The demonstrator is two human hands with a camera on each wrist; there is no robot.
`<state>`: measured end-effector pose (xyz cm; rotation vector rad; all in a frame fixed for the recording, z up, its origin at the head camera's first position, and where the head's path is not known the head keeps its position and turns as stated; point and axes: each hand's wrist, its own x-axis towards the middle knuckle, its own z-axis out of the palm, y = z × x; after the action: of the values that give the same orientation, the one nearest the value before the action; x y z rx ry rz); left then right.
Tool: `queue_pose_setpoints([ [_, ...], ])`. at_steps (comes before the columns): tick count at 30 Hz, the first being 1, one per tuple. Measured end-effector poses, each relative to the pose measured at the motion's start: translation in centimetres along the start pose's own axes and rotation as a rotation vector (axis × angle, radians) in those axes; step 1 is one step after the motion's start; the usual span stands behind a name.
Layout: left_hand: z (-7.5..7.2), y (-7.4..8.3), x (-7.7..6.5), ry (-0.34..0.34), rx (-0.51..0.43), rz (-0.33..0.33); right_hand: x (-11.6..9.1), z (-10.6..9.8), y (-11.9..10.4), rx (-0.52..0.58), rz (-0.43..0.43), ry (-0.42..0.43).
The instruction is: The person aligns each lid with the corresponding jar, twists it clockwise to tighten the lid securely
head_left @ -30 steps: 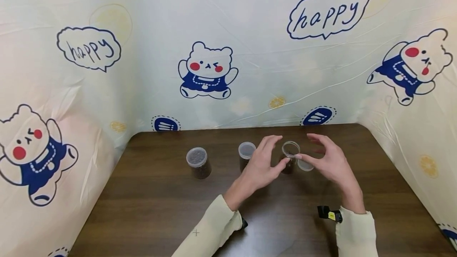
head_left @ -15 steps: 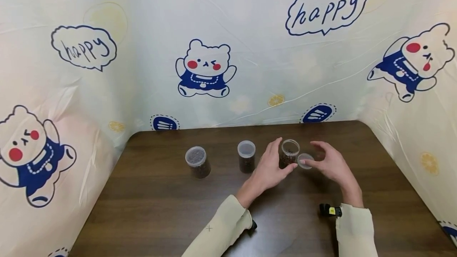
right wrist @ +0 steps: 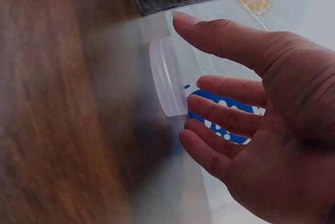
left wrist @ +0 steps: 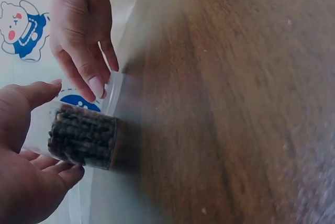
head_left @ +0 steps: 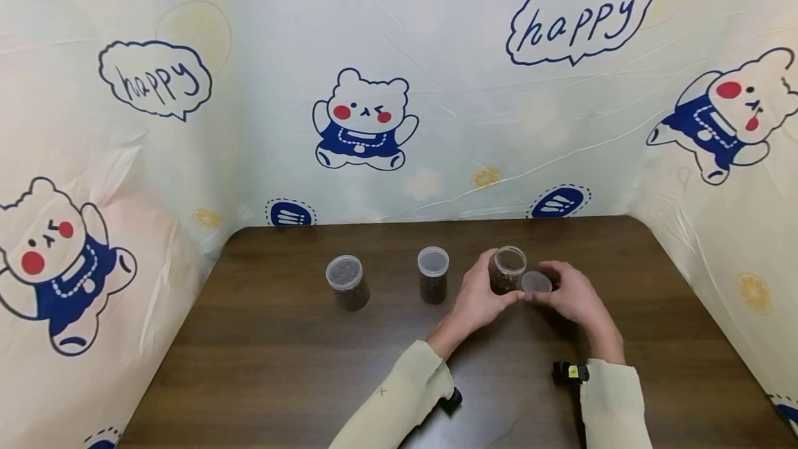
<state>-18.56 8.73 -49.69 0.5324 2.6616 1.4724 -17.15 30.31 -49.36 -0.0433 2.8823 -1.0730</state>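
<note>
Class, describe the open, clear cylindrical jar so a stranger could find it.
On the brown wooden table, look to the person's left hand. Between its thumb and fingers is a clear cylindrical jar of small brown pieces. Both neighbouring jars wear lids; it wears none.

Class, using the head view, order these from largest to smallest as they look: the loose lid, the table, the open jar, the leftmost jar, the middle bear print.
1. Table
2. Middle bear print
3. Leftmost jar and open jar: too alike to rank
4. Loose lid
</note>
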Motion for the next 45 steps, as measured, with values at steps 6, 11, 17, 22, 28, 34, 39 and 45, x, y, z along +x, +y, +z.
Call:
queue_pose_setpoints([
  [6, 0.3, -0.3, 0.3, -0.001, -0.014, -0.005, 0.2, 0.4, 0.2, -0.023, 0.005, 0.000],
  [11, 0.1, -0.3, 0.7, 0.004, -0.020, 0.000, 0.3, 0.4, 0.1, -0.049, 0.007, 0.004],
  [17, 0.0, -0.5, 0.9, -0.004, -0.041, 0.002, 0.3, 0.5, 0.1, -0.058, 0.000, 0.019],
  [22, -0.1, -0.5, 0.9, -0.010, -0.063, 0.000, 0.3, 0.6, 0.2, -0.064, 0.000, 0.023],
  [28, -0.3, -0.4, 0.7, -0.016, -0.064, 0.000, 0.4, 0.6, 0.2, -0.080, 0.004, 0.012],
  [34, -0.7, 0.0, 0.3, -0.026, -0.069, 0.002, 0.3, 0.0, -0.6, -0.080, -0.017, 0.014],
  [39, -1.5, 0.6, -0.4, -0.044, -0.090, 0.011, 0.1, -0.6, -1.6, -0.083, -0.035, 0.020],
  [45, -2.7, 1.3, -1.5, -0.074, -0.100, 0.036, -0.4, -1.3, -2.8, -0.074, -0.044, 0.011],
])
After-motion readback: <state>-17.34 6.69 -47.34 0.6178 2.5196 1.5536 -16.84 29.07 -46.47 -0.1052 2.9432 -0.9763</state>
